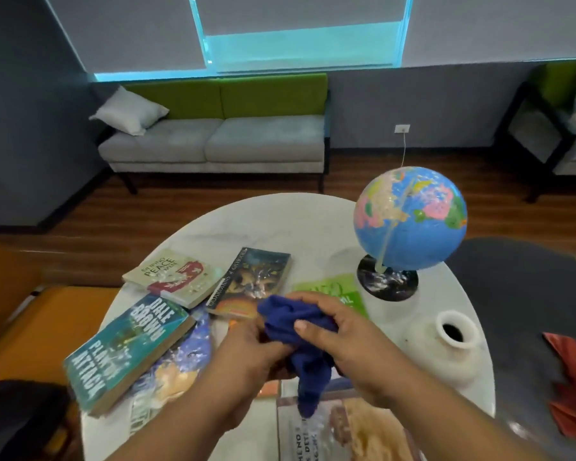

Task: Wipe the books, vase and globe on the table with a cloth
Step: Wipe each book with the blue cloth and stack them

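A dark blue cloth [300, 334] is bunched between both hands above the round white table [280, 221]. My left hand [250, 357] grips its left side, and my right hand [343, 341] curls over its right side, thumb on top. Several books lie around: a teal one [123, 354] at the left, a cream and red one [173, 277], a dark one [253, 281], a green one [336, 291] partly hidden by my right hand, and one [346, 427] beneath the cloth's hanging end. A blue globe [409, 217] on a dark base stands far right. A white vase [453, 344] sits near right.
A grey and green sofa [220, 138] with a white pillow stands against the far wall. An orange seat [24, 327] is at the left of the table. A dark rug with red fabric [569, 377] lies at the right. A black-framed chair [552, 121] stands far right.
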Demonstrator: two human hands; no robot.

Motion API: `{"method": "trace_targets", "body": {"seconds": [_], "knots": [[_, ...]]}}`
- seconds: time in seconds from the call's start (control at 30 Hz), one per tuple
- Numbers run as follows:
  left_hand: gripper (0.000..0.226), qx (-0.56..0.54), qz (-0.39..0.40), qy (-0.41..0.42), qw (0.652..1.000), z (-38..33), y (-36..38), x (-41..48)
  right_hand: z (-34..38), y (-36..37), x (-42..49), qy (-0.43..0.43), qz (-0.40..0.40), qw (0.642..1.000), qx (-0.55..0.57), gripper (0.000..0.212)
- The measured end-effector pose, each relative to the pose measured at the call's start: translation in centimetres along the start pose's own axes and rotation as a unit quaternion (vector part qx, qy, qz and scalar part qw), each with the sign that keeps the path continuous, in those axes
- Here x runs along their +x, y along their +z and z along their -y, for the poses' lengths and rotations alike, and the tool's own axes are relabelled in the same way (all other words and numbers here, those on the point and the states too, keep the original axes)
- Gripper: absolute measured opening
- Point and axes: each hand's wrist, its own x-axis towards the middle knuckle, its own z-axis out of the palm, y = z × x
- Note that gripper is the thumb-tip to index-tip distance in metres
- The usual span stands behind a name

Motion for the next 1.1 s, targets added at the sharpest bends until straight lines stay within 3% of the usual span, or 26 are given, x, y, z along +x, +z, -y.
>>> {"method": "trace_targets", "body": {"seconds": [0.07,0.2,0.37,0.5,0.73,0.97,1.1], "knots": [[0.016,0.021,0.003,-0.038,0.999,0.6,-1.8,-0.1,-1.1,0.9,0.5,0.046,-0.020,0.999,0.011,0.023],[0.005,0.088,-0.037,-0.095,0.991,2.0,-7.5,0.9,-2.2,2.5,1.8,0.140,-0.151,0.977,0.060,0.017],[0.026,-0.058,-0.147,-0.187,0.970,3.2,-12.9,4.3,-2.7,3.7,2.4,0.168,-0.253,0.947,0.102,0.018],[0.039,-0.068,-0.142,-0.218,0.963,2.8,-13.8,7.1,-3.2,5.3,2.6,0.164,-0.298,0.938,0.068,0.016],[0.040,-0.194,-0.111,-0.232,0.947,2.0,-13.7,9.2,-2.9,6.8,1.8,0.140,-0.317,0.937,0.047,0.016],[0.045,-0.231,-0.148,-0.228,0.934,2.6,-13.9,11.8,-3.4,5.2,3.3,0.148,-0.320,0.935,0.028,0.015],[0.032,-0.190,-0.147,-0.220,0.945,3.2,-13.5,12.3,-4.2,4.4,4.8,0.153,-0.312,0.938,0.003,0.015]]}}
